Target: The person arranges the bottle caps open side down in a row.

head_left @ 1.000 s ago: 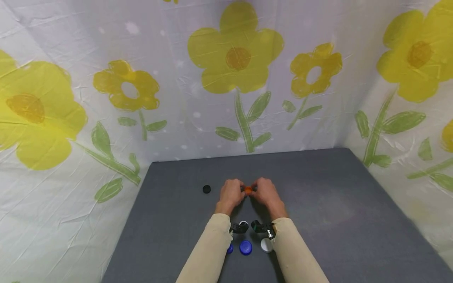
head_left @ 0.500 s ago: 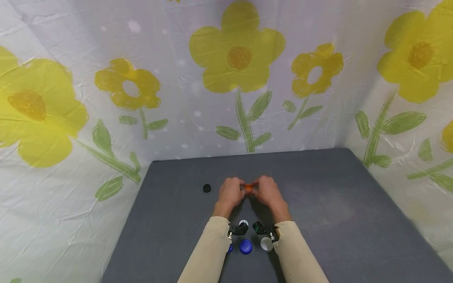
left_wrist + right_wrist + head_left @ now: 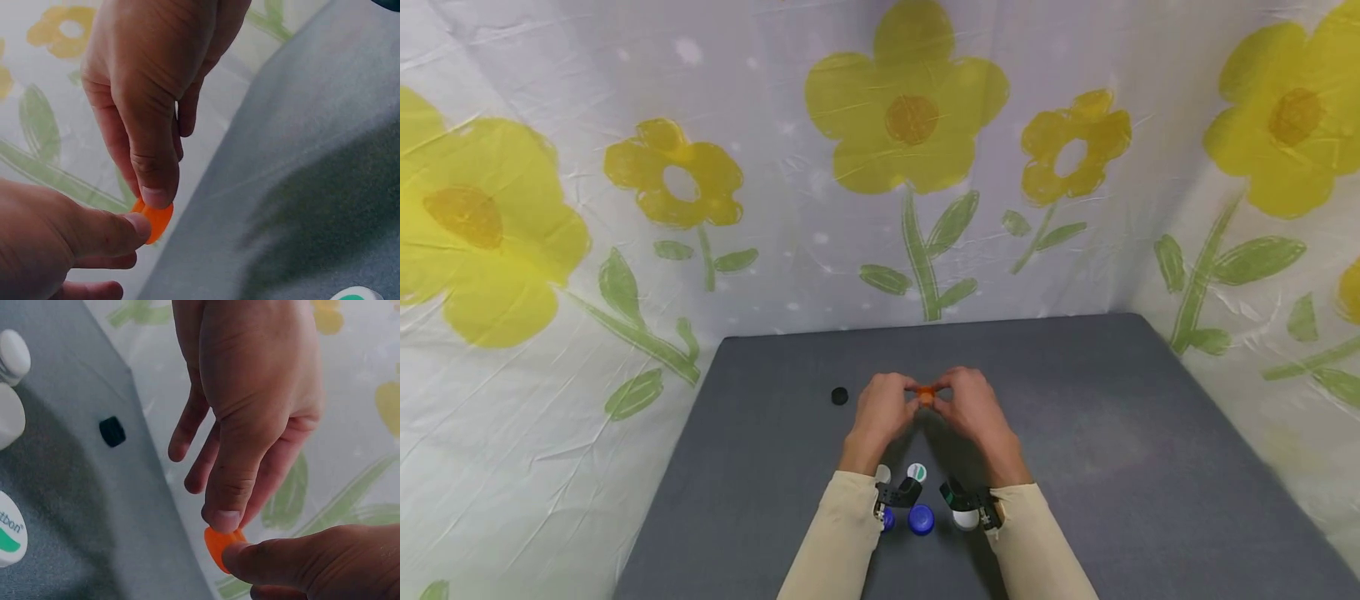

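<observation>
An orange bottle cap (image 3: 927, 395) is between my two hands over the far middle of the table. My left hand (image 3: 880, 412) pinches its left side with thumb and fingers, while my right hand (image 3: 973, 408) pinches the right side. The left wrist view shows both thumbs close together on the orange cap (image 3: 160, 219), which is partly covered by them. Seen from the right wrist, the orange cap (image 3: 217, 549) is tilted, and the other fingers of the right hand hang down behind the thumb.
A black cap (image 3: 839, 396) lies left of the hands. Nearer, between the forearms, are a white cap with a green mark (image 3: 917, 472), a plain white cap (image 3: 883, 474), a blue cap (image 3: 921, 520), a second blue cap (image 3: 889, 520) and another white cap (image 3: 966, 520). A flowered sheet (image 3: 805, 250) hangs behind.
Both hands have risen a little with the orange cap, and the wrists have spread apart. The cap has tilted, and a white cap by the left wrist has come into view.
</observation>
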A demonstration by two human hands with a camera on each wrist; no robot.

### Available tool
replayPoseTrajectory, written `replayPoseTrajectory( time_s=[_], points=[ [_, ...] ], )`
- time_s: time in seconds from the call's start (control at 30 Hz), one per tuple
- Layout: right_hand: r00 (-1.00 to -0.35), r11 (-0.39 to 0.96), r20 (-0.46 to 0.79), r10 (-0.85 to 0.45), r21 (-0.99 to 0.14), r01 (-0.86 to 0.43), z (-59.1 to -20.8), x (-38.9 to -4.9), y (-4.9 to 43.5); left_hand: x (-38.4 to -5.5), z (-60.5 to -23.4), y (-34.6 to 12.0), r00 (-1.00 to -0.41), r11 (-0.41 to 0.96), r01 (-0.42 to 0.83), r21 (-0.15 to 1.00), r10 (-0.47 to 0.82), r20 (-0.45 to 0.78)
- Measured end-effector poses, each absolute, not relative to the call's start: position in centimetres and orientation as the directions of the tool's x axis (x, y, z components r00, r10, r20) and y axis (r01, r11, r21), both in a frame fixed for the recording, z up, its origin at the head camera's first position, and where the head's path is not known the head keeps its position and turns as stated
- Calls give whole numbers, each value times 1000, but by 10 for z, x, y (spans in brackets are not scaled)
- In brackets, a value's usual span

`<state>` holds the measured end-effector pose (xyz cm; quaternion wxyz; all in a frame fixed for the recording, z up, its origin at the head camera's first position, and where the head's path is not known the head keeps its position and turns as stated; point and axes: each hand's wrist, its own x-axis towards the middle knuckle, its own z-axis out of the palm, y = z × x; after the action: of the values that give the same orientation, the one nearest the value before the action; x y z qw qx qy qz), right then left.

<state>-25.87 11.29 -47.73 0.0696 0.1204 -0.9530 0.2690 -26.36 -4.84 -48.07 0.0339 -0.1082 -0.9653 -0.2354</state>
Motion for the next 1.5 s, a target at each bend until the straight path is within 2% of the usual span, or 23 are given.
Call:
replayPoseTrajectory(
  time_s=[0.47, 1.07, 1.5],
  points=[
    [-922, 814, 295, -249, -452, -364, -461, -231, 114, -235, -458, -58, -966, 847, 258, 465, 211, 152],
    [-905, 733, 292, -310, -533, -423, -475, -213, 118, -213, -464, -71, -950, 822, 311, 477, 270, 154],
    [-940, 687, 215, -264, -642, -339, -474, -212, 125, -206, -468, -70, -877, 795, 449, 409, 304, 373]
  ],
)
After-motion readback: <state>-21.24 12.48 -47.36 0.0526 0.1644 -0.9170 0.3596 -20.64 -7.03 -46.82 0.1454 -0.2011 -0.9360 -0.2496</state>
